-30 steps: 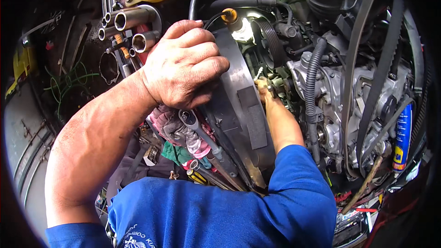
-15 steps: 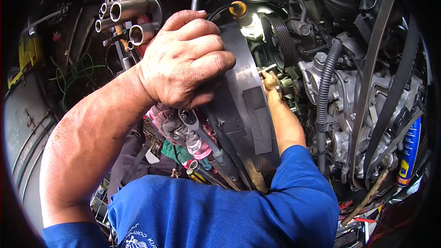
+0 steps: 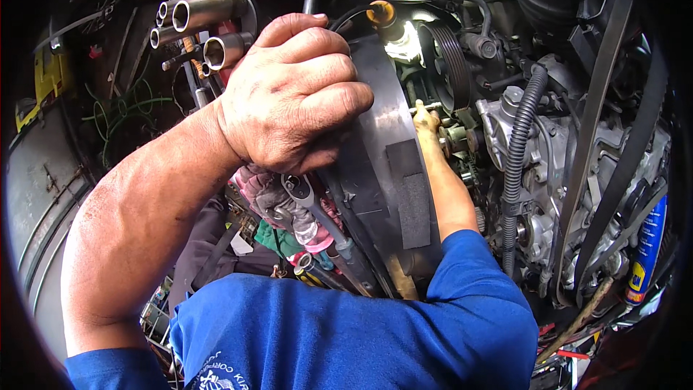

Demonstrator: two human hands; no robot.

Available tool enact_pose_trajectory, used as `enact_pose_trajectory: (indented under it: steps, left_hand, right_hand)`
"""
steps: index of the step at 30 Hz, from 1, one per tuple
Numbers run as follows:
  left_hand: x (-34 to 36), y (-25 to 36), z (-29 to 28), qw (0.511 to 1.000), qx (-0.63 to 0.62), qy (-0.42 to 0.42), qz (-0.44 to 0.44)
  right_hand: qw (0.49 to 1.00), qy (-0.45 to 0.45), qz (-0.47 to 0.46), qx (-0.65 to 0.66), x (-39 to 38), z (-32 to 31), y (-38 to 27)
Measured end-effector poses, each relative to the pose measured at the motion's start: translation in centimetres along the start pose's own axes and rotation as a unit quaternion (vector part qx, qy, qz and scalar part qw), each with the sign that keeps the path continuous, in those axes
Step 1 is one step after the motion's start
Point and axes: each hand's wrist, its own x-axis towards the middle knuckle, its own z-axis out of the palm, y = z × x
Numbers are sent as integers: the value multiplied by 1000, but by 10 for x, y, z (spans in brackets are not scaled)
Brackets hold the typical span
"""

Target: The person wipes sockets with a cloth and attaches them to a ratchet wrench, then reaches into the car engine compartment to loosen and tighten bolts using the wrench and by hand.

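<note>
Head view: left hand (image 3: 296,94) clamped over edge of dark curved cover panel (image 3: 393,173). Right hand (image 3: 427,117) reached deep beside pulley (image 3: 449,65); grip cannot be told. Engine front seen opened, reassembly judged outstanding; ratchet (image 3: 307,198) left unused on rags.

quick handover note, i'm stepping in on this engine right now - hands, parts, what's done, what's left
Left hand: gripped over the top edge of the dark curved panel, bracing there.
Right hand: reached past the panel into the engine, fingertips on a small bolt-like part beside the ribbed pulley; the grip is too small to read.
Work light is lit above the pulley.
Ratchet lies on rags below the left hand; sockets upper left; spray can far right.
Done: pulley side exposed, loose belt hanging.
Left: the piece under the right hand.
</note>
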Motion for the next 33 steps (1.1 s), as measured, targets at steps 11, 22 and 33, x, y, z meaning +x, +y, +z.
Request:
enact_pose_trajectory:
  steps: [11,22,33]
  left_hand:
    - [-1,-2,0,1000,1,-2,4]
    - [-2,-1,-1,1000,16,-9,5]
    - [-19,2,-6,999,26,-27,-30]
  right_hand:
    - [978,-138,61,141,14,-19,13]
    - [925,-193,96,313,18,-15,13]
    - [999,2,50,-8,-39,39,3]
